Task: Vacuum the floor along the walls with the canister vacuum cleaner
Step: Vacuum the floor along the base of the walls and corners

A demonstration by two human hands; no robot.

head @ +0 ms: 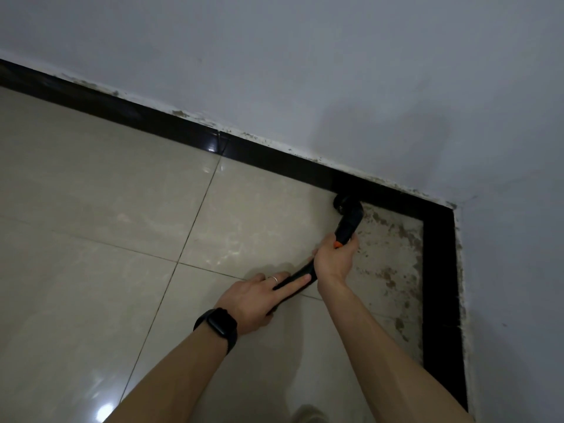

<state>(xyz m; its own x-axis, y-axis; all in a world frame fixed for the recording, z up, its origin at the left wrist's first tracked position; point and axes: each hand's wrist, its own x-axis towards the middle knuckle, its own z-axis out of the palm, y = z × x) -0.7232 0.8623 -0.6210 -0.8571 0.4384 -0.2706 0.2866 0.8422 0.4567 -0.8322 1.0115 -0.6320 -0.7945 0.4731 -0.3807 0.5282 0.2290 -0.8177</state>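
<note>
**Item, nearest:** black smartwatch [220, 326], worn on the left wrist. A pale shape at the bottom edge is cut off and cannot be identified.

**Left hand** [256, 299]: fingers laid nearly straight along the flexible black vacuum hose [300, 274], which is steadied rather than clasped. A ring is worn on one finger. Whether the thumb is wrapped beneath cannot be told.

**Right hand** [334, 259]: fingers curled tightly round the black plastic nozzle tube with orange catch [349, 216], which is gripped just behind the head.

**Nozzle head:** set on the glossy cream floor tiles [106, 209], touching or just beside the black skirting strip [439, 285], near the room corner. Black on black, so contact cannot be confirmed.

**Soiled patch** [393, 261]: brown speckled grime spread between the nozzle and the corner, along the right-hand skirting.

**Grey-white painted wall** [305, 56]: flaked and stained just above the skirting.

**Step in hand (judged):** the edge pass along the far wall, with the corner not yet reached.

**Next move (judged):** the head is to be drawn rightward into the corner, then turned along the right-hand skirting, with hose slack fed by the left hand.

**Not shown:** the canister, the hose's lower run and the nozzle opening.
</note>
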